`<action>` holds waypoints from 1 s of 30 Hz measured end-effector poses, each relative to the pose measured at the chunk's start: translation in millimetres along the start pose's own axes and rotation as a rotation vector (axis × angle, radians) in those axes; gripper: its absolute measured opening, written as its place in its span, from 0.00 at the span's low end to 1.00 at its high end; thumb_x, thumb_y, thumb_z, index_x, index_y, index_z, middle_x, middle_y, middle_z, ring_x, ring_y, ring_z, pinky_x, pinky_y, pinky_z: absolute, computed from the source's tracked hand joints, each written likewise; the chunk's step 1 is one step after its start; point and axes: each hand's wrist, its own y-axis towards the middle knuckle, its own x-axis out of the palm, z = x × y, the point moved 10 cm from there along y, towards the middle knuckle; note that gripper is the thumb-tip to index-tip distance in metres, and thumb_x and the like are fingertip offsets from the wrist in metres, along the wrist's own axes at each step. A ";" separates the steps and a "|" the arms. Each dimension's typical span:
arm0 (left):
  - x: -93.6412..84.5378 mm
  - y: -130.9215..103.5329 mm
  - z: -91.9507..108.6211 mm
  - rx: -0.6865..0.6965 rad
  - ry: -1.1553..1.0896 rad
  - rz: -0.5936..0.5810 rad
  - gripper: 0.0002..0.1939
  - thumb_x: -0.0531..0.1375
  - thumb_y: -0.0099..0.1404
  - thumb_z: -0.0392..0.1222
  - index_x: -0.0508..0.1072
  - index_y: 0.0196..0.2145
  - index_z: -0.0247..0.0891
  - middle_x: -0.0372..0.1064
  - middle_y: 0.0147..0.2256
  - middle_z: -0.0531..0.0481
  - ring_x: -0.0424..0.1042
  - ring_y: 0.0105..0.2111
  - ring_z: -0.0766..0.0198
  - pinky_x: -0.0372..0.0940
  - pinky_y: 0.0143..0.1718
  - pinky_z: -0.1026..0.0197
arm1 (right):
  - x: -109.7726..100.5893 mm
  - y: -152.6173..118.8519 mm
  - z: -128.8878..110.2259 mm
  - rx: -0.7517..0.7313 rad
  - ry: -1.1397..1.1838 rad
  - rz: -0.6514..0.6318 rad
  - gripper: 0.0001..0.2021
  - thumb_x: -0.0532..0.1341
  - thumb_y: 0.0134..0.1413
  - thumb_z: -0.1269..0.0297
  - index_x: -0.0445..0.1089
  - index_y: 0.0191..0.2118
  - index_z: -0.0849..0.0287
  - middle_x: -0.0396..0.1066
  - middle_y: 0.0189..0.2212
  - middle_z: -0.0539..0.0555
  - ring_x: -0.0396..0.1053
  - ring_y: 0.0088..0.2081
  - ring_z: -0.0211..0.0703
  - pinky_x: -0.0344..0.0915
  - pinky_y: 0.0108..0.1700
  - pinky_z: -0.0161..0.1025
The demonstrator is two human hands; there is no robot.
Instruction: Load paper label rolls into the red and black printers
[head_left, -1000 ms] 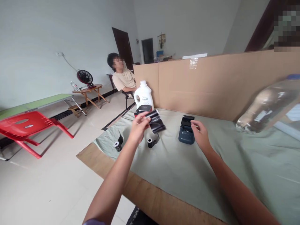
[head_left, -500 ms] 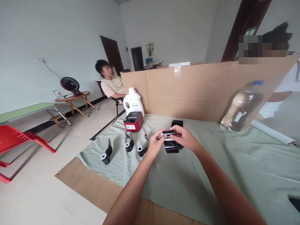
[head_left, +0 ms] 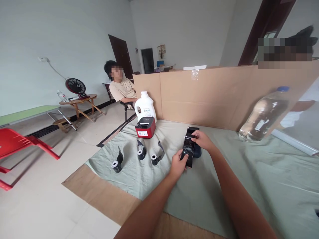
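Observation:
My right hand [head_left: 201, 140] is closed on the roll of a glossy black strip [head_left: 188, 149]. Lower down, my left hand [head_left: 178, 162] pinches the loose end of the same strip, which stretches between both hands. Just behind and partly under it lies a black and dark blue device [head_left: 197, 151], mostly hidden, so its kind is unclear. To the left on the cloth rest three small black rolls with white cores, each with a loose tail: a left roll [head_left: 116, 167], a middle roll [head_left: 141, 155] and a right roll [head_left: 155, 160].
A red and black printer [head_left: 145, 128] stands before a white jug [head_left: 145, 108]. Behind the green cloth [head_left: 199, 199] rises a cardboard partition [head_left: 206, 99]. At the right is a large clear bottle [head_left: 265, 114]. One person [head_left: 122, 88] sits left of the partition; another is partly visible at right.
The strip has been drawn out longer. My left hand has moved down and right with its end, while my right hand has shifted up and right with the roll. The view has turned slightly.

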 end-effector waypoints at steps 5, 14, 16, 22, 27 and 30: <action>0.2 6.1 -19.2 -0.064 0.026 0.008 0.31 0.60 0.67 0.46 0.61 0.64 0.33 0.72 0.27 0.53 0.69 0.16 0.70 0.58 0.15 0.69 | -2.4 4.6 17.0 -0.005 -0.094 0.085 0.08 0.60 0.45 0.68 0.71 0.35 0.56 0.78 0.34 0.53 0.71 0.33 0.44 0.67 0.43 0.44; 8.2 -1.6 -14.3 -0.049 0.182 -0.052 0.37 0.60 0.67 0.44 0.54 0.69 0.31 0.69 0.18 0.57 0.66 0.16 0.67 0.62 0.21 0.66 | -3.6 -1.2 27.2 0.027 -0.187 0.048 0.11 0.59 0.49 0.71 0.73 0.40 0.56 0.78 0.41 0.54 0.72 0.38 0.45 0.67 0.47 0.44; 8.5 -3.0 -13.0 -0.052 0.195 -0.057 0.38 0.60 0.67 0.44 0.53 0.70 0.31 0.68 0.17 0.58 0.65 0.16 0.67 0.62 0.22 0.66 | -2.7 -0.9 26.9 0.029 -0.209 0.036 0.12 0.58 0.50 0.71 0.73 0.42 0.56 0.78 0.41 0.55 0.72 0.38 0.45 0.67 0.47 0.44; 8.9 -2.3 -9.8 0.014 0.277 -0.073 0.38 0.59 0.67 0.45 0.54 0.69 0.30 0.70 0.18 0.56 0.69 0.19 0.65 0.63 0.25 0.65 | 0.6 1.5 27.8 0.025 -0.319 -0.002 0.14 0.57 0.52 0.73 0.71 0.44 0.56 0.77 0.44 0.57 0.72 0.42 0.48 0.66 0.48 0.45; 9.6 -1.8 -11.0 0.029 0.310 -0.084 0.38 0.59 0.67 0.47 0.54 0.69 0.32 0.70 0.18 0.56 0.70 0.20 0.64 0.64 0.27 0.64 | 1.4 2.1 23.3 -0.009 -0.407 -0.016 0.15 0.56 0.53 0.74 0.71 0.45 0.56 0.76 0.43 0.58 0.71 0.43 0.51 0.65 0.47 0.45; 11.3 -0.9 -12.6 0.040 0.299 -0.099 0.39 0.60 0.66 0.48 0.54 0.70 0.32 0.70 0.18 0.56 0.70 0.20 0.63 0.64 0.27 0.63 | -1.9 1.5 15.6 -0.045 -0.455 -0.002 0.16 0.56 0.53 0.75 0.71 0.46 0.58 0.75 0.43 0.60 0.70 0.44 0.53 0.65 0.47 0.46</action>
